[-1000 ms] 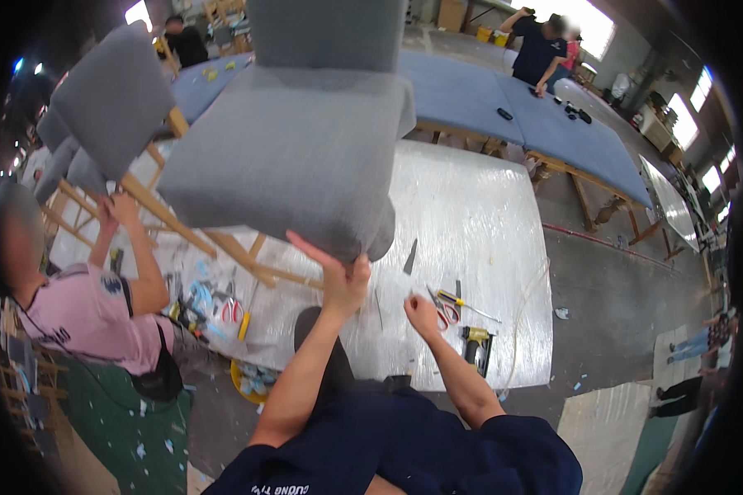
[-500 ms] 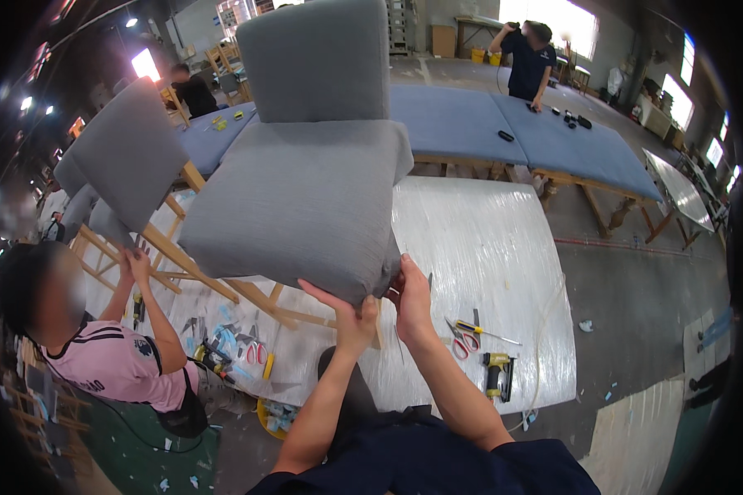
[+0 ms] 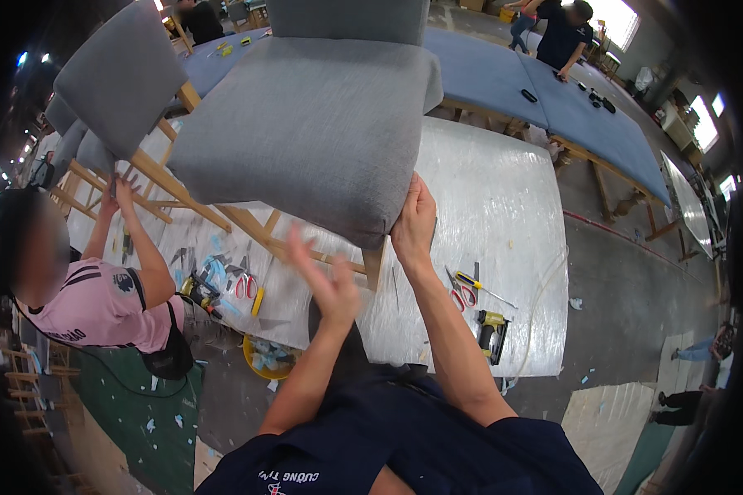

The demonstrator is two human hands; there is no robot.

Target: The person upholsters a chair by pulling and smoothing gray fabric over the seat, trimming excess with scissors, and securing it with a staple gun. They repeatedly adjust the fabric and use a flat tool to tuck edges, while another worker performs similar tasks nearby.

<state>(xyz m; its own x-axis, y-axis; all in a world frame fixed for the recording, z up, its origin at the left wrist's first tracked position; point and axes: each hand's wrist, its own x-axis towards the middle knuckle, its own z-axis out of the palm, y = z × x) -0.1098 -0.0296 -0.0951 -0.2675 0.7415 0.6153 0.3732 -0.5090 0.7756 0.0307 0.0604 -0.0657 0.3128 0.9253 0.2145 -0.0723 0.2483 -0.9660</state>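
Grey upholstered dining chair [image 3: 297, 132] stands on the film-covered table [image 3: 495, 198]; the right hand [image 3: 414, 224] grips its near right seat corner, the blurred left hand [image 3: 336, 295] spread wide nearer and left.

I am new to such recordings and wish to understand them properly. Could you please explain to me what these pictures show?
There is no machine: these are a person's bare hands. Every picture comes from one wide camera on the head, looking down. The right hand is at the near right corner of a gray chair; whether it grips or only presses is unclear. The left hand, blurred and open, hovers near the seat's front edge, holding nothing visible. On the shiny table lie, among other things, scissors, a screwdriver and a staple gun.
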